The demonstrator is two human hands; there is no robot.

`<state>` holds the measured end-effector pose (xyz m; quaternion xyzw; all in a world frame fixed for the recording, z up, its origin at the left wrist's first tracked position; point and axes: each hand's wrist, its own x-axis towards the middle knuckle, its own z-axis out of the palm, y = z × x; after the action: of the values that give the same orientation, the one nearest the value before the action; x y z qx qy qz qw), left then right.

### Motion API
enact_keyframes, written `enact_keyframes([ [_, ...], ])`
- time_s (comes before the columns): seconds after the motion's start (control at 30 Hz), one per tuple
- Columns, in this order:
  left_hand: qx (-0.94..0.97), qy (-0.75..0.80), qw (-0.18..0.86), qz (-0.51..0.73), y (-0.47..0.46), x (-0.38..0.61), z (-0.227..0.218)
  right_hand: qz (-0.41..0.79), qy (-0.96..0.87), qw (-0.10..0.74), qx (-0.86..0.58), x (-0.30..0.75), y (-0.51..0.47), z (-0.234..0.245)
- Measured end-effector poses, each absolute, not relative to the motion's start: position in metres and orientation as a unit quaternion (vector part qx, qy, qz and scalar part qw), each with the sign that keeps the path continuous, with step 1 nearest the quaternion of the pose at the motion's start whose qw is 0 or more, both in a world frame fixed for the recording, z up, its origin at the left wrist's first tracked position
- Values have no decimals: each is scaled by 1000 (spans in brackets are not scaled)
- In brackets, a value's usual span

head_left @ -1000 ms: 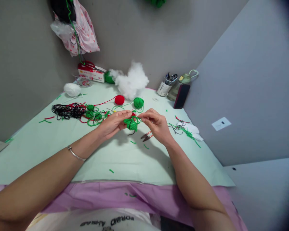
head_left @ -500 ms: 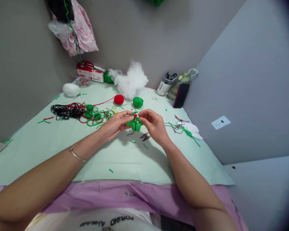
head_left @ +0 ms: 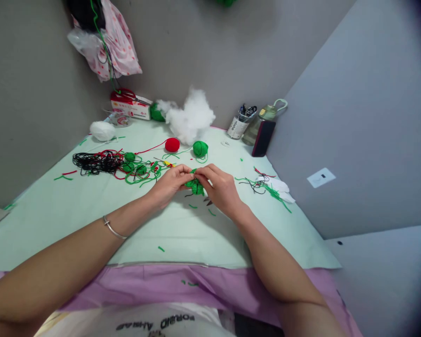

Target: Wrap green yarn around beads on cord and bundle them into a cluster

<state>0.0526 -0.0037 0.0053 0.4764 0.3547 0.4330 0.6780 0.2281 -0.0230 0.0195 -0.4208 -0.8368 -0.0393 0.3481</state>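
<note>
A small green crocheted piece (head_left: 196, 187) with a dark strand across it is held above the table between my two hands. My left hand (head_left: 171, 183) pinches its left upper edge with thumb and fingers. From the right, my right hand (head_left: 218, 186) closes its fingertips on the top of the piece, covering much of it. Both sets of fingertips nearly meet there. Under my right hand lie thread snips (head_left: 208, 201), mostly hidden. Short green yarn scraps (head_left: 192, 206) are on the table just below the piece.
Beyond my hands are a red yarn ball (head_left: 172, 145), a green yarn ball (head_left: 200, 149) and white stuffing (head_left: 191, 119). Tangled black yarn (head_left: 96, 162) lies left; yarn ends (head_left: 275, 192) lie right. A pen cup (head_left: 237, 126), bottle (head_left: 251, 133) and phone (head_left: 264, 138) stand back right.
My right hand has moved left over the top of the crocheted piece, hiding the red and white part that showed before. More of the snips is now covered.
</note>
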Motion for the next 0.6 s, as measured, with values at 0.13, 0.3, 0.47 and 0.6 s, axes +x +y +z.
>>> enact_keyframes([
  [0.13,497,367,658,430,-5,54,9,-88,-837,367,-395,225,-24,17],
  [0.3,492,372,656,434,-3,52,14,-72,-830,408,-374,220,-24,14],
  [0.47,505,381,629,451,0,52,12,-59,-820,439,-361,215,-22,9],
  [0.6,496,368,653,439,-1,52,11,-2,-805,473,-358,214,-21,9],
])
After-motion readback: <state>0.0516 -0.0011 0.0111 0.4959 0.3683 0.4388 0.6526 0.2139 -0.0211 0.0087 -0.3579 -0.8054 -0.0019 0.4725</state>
